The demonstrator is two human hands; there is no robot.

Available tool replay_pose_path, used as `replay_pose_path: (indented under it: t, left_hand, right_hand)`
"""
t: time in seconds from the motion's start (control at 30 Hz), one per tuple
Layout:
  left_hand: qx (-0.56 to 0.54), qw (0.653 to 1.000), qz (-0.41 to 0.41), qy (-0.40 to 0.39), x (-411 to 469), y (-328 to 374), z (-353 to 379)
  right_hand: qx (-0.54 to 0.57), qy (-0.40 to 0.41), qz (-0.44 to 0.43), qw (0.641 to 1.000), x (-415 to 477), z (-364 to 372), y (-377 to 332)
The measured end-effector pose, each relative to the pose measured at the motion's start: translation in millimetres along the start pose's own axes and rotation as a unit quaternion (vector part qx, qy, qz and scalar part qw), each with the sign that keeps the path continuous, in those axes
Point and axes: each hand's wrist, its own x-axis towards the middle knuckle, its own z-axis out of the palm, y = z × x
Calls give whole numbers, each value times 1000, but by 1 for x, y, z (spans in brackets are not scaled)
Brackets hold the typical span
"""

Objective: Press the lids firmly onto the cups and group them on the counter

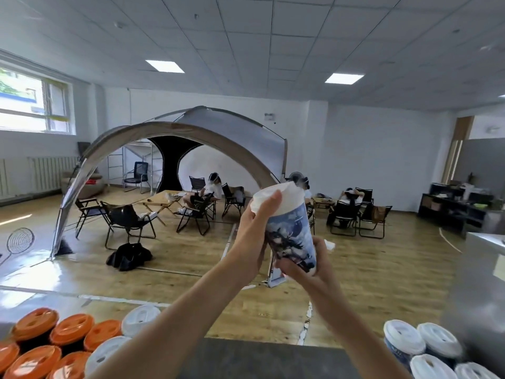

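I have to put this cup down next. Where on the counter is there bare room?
The dark counter is bare between the orange-lidded cluster at left and the white-lidded cups at right. Both groups are tightly packed.

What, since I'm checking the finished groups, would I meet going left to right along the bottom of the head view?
Orange-lidded cups → white-lidded cups → bare dark counter → blue printed cups with white lids.

Activity hall — tent (218,127), folding chairs (128,220)
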Motion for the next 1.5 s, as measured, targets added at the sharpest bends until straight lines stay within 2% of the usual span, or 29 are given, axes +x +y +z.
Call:
replay_pose_path:
  t: [0.1,0.17,0.23,0.47,0.6,0.7,0.8,0.87,0.93,1.07,1.23,1.33,1.4,1.5]
  left_hand:
    - [15,999,13,-37,1,7,-11]
    - [60,997,52,-27,-1,7,-16]
    - [121,986,102,-49,-5,7,-18]
    - [237,949,176,-107,-12,15,-19]
    - [283,945,128,-100,-11,19,-18]
    - [284,951,104,-66,-10,20,-12]
    - [315,941,117,-36,-11,20,-9]
    - [321,943,82,-15,-12,22,-9]
    - [318,945,70,-10,-15,23,-10]
    - [345,929,127,-47,-21,19,-14]
    - [284,958,11,-27,-21,22,-14]
    - [280,959,26,-38,-22,22,-15]
    - [284,957,38,-42,-24,21,-14]
    - [268,963,11,-27,-25,22,-14]
  right_hand:
    - [121,-40,54,990,4,-11,-6]
    - [174,-55,67,981,6,-13,-7]
    - [218,-66,73,971,8,-12,-5]
    - [237,-50,75,967,12,-6,-3]
    - [206,5,81,975,12,-10,-3]
    - [207,59,54,975,10,-12,0]
    - [189,44,14,981,4,-14,1]
    - [171,30,3,985,1,-15,1]
    - [170,27,18,985,0,-14,1]
    - [208,-5,69,976,3,-11,0]
    - [242,33,53,968,5,-6,3]
    - [271,30,82,959,0,-4,4]
    - [253,34,94,962,2,0,4]
    - [220,61,86,970,6,4,3]
